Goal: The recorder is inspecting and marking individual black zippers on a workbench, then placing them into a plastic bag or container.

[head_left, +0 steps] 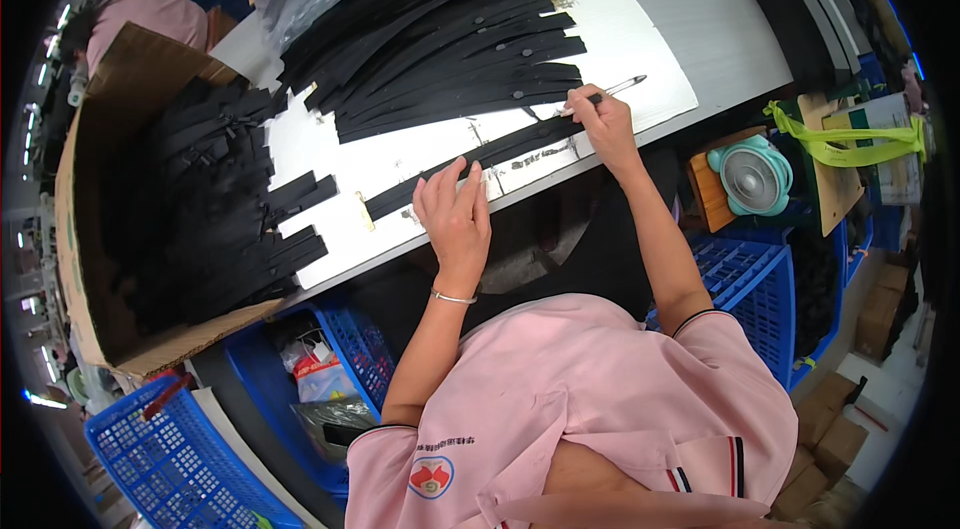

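The left hand (455,214) lies open, fingertips on a black strip (510,146) that stretches from there toward the right hand (600,121), which grips a pen (624,86). Left of the left hand, a cardboard box (145,64) holds heaped black pieces (180,204); below it, a blue basket (362,349) contains plastic bags (328,385).

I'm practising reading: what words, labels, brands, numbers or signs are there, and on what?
Pink cloth polo shirt: dark lettering and an oval red-and-blue badge; I won't copy wording.
White flat board: dark marks, too blurred to read.
Red-and-white plastic packet: any print is too small.
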`<state>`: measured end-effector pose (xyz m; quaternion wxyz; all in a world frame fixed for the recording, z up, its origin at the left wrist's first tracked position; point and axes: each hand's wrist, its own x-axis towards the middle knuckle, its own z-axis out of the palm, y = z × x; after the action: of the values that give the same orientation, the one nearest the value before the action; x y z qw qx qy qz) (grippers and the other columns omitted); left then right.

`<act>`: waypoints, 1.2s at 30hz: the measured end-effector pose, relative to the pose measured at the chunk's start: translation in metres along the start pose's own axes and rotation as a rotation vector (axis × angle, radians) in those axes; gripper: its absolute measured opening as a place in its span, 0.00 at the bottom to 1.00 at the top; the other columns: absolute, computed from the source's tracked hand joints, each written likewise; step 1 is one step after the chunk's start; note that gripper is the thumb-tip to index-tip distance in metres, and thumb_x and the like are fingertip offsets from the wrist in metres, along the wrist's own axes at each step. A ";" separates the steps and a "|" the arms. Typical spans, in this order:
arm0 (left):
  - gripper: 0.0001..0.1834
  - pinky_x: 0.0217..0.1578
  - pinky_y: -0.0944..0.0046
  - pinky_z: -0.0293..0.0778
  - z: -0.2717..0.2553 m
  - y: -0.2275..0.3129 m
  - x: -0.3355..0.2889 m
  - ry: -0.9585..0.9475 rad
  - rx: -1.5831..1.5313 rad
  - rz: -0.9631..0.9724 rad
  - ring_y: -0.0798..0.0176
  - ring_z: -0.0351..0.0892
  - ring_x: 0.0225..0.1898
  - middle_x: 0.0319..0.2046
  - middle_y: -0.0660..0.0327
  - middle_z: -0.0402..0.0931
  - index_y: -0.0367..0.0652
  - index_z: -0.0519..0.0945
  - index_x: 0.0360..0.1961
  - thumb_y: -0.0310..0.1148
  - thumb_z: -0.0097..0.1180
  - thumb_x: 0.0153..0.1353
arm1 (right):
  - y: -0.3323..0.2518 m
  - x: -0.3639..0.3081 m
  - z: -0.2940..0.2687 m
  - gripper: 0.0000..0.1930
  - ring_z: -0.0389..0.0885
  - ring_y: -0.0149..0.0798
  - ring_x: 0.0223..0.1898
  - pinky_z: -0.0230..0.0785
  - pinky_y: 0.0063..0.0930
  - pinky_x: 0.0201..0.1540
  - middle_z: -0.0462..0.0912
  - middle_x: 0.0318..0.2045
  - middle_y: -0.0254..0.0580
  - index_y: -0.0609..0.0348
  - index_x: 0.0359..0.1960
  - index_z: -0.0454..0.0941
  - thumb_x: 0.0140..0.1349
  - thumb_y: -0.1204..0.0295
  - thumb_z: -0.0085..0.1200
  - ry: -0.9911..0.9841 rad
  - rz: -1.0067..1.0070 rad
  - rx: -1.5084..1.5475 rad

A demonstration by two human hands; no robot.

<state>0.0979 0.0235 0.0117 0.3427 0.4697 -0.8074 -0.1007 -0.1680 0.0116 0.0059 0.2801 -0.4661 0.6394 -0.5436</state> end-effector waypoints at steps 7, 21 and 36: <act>0.14 0.68 0.46 0.56 0.018 0.031 0.029 -0.037 -0.132 -0.011 0.56 0.76 0.56 0.51 0.61 0.82 0.44 0.87 0.49 0.30 0.66 0.62 | -0.004 0.000 0.004 0.12 0.76 0.23 0.27 0.68 0.21 0.30 0.84 0.25 0.34 0.67 0.33 0.83 0.72 0.70 0.57 0.000 -0.055 -0.002; 0.07 0.65 0.50 0.59 0.069 0.049 0.059 -0.013 -0.236 0.096 0.58 0.77 0.48 0.42 0.64 0.81 0.43 0.88 0.38 0.28 0.69 0.57 | 0.006 0.000 0.008 0.12 0.81 0.36 0.23 0.70 0.29 0.27 0.84 0.25 0.43 0.64 0.33 0.84 0.69 0.67 0.60 0.016 -0.143 -0.139; 0.15 0.67 0.46 0.56 0.067 0.046 0.055 -0.061 -0.162 0.082 0.54 0.72 0.57 0.53 0.60 0.77 0.45 0.86 0.46 0.30 0.70 0.56 | 0.012 -0.007 0.004 0.13 0.76 0.27 0.21 0.66 0.27 0.25 0.80 0.18 0.38 0.64 0.27 0.82 0.68 0.69 0.59 -0.091 -0.209 -0.178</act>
<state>0.0047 -0.0073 0.0094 0.3585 0.4036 -0.8252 -0.1661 -0.1649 0.0161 -0.0076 0.2080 -0.5774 0.6196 -0.4893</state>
